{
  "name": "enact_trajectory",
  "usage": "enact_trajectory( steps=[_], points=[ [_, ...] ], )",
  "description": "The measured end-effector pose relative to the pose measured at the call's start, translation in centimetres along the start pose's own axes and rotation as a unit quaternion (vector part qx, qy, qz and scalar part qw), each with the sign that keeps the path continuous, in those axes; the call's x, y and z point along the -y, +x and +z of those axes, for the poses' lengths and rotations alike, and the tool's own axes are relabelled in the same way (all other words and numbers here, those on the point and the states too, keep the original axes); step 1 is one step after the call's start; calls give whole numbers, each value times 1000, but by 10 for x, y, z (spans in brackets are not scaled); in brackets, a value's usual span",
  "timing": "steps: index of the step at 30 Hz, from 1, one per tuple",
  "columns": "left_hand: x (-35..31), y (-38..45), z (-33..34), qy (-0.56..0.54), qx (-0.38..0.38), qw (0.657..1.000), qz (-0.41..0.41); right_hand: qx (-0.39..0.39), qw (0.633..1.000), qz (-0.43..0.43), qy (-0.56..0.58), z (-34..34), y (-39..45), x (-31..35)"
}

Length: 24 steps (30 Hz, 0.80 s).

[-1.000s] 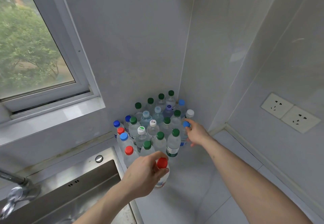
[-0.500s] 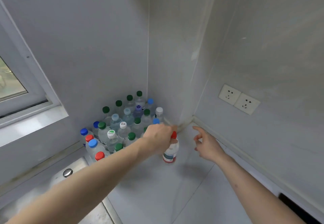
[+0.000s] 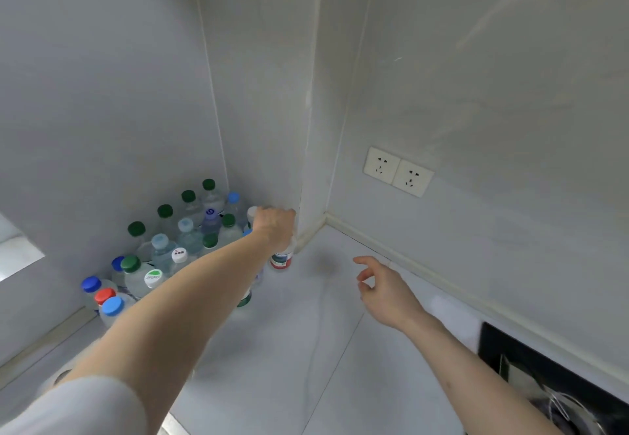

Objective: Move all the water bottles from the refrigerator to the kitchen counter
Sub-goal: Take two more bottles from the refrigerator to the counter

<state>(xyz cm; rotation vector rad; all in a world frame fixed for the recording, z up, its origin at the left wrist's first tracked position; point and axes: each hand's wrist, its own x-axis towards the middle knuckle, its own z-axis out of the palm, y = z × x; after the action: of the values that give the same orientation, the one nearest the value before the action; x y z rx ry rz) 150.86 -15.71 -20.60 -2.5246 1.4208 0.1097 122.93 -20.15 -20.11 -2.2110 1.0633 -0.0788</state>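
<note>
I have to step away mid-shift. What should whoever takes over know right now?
Left hand: gripping the top of the red-labelled bottle, which stands on the counter by the wall corner.
Right hand: open, holds nothing, hovering over the counter.
Done: a bottle cluster stands in the counter corner.
Left: release this bottle. The refrigerator is out of view, so check it for more.

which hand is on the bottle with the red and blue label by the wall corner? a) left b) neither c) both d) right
a: the left hand grips the top of the bottle standing on the counter, while the right hand hangs apart from it with loose fingers, holding nothing.
</note>
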Motion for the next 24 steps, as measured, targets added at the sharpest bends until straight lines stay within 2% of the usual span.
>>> enact_trajectory(
  steps=[8, 17, 20, 24],
  points=[
    [12, 16, 19, 28, -10, 999, -12, -4, 999, 35, 7, 7, -13, -11],
    [23, -5, -1, 45, -17, 999, -15, -7, 998, 44, 37, 9, -36, -16],
    [13, -25, -24, 7, -42, 999, 23, -15, 998, 39, 57, 0, -55, -21],
    [-28, -72, -56, -87, -86, 986, 112, -53, 994, 41, 84, -20, -95, -33]
  ],
)
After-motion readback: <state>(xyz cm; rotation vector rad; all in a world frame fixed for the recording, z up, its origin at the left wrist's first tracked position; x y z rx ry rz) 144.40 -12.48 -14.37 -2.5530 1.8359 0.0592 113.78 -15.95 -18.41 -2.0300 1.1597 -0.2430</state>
